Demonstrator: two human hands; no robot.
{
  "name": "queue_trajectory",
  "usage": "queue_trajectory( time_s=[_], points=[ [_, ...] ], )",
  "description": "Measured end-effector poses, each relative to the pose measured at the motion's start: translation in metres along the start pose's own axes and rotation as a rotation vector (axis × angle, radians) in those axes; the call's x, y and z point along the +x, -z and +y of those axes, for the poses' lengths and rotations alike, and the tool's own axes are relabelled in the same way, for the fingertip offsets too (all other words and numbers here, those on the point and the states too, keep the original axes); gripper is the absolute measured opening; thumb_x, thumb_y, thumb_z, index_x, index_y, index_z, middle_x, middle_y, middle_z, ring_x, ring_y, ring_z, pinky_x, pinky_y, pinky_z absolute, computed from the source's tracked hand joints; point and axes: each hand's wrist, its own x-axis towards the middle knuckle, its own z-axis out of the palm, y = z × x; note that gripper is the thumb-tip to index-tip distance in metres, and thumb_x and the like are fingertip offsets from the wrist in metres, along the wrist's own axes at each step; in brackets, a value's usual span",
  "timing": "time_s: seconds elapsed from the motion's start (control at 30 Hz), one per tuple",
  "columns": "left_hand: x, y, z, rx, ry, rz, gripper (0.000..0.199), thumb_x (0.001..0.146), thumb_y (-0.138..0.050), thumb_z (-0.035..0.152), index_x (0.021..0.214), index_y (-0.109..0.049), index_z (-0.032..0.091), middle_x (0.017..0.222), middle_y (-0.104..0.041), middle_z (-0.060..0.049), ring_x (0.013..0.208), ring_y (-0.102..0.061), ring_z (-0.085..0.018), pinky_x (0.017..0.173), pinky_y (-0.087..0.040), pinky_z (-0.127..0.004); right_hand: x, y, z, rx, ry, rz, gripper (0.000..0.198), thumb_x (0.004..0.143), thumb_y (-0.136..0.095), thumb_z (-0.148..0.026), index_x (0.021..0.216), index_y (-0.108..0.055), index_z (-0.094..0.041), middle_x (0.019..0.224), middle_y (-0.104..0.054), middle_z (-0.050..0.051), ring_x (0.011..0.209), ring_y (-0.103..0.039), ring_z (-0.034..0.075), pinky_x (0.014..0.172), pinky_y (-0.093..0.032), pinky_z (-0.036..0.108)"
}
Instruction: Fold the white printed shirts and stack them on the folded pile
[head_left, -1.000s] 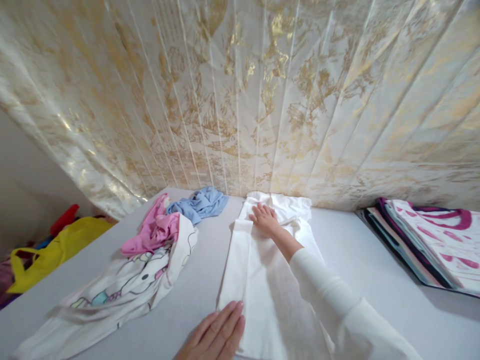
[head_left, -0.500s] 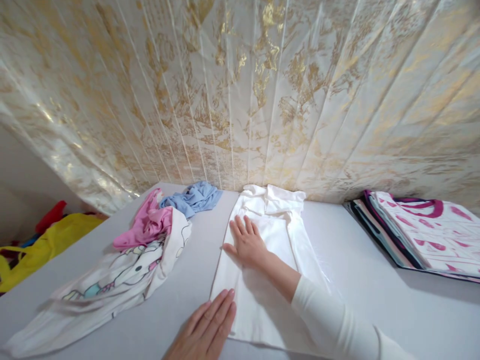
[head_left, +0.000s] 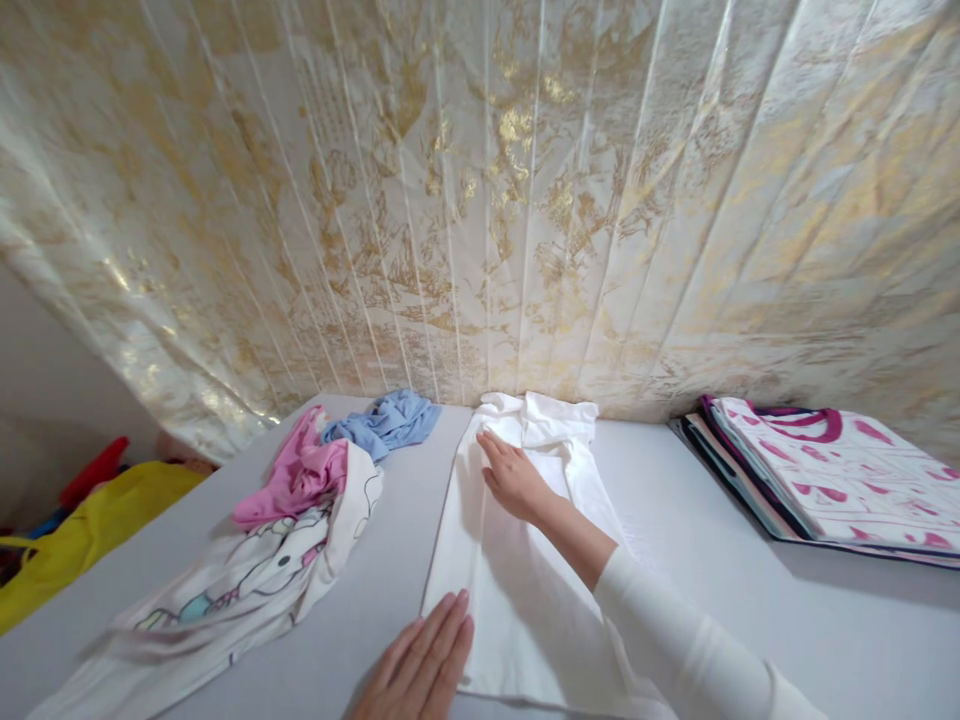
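Note:
A white garment [head_left: 540, 610], partly folded into a long shape, lies flat on the pale table [head_left: 720, 610]. Its bunched top end is near the curtain. My left hand [head_left: 420, 660] rests flat on its lower left edge, fingers stretched out, gripping nothing. Farther up, my right hand [head_left: 514, 478] lies on the upper part of the cloth with fingers extended, also holding nothing. The white sleeve of my right arm crosses over the garment's lower right side and hides part of it.
At the left lie a crumpled white printed garment [head_left: 262, 580], a pink cloth [head_left: 307, 475] and a blue cloth [head_left: 390, 422]. A stack of folded clothes [head_left: 862, 480] is at the right. A gold-patterned curtain [head_left: 480, 200] hangs behind; yellow fabric [head_left: 112, 520] shows beyond the left edge.
My right hand has slid slightly up and right over the white garment, its fingers drawn closer together. My left hand stays near the lower left edge. The view has tilted upward a little.

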Motion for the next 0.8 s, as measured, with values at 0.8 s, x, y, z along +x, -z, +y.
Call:
queue_trajectory(
  time_s=[0.8],
  points=[
    [0.024, 0.047, -0.024, -0.585, 0.255, -0.277, 0.017, 0.093, -0.056, 0.024, 0.11, -0.061, 0.023, 0.115, -0.062, -0.005, 0.106, -0.057, -0.021, 0.09, -0.047, -0.033, -0.14, -0.004, -0.035, 0.234, 0.188, -0.049, 0.058, 0.082, -0.049, -0.009, 0.14, -0.045, -0.011, 0.151, -0.039, 0.012, 0.141, -0.032, 0.026, 0.115, -0.031, 0.044]
  ],
)
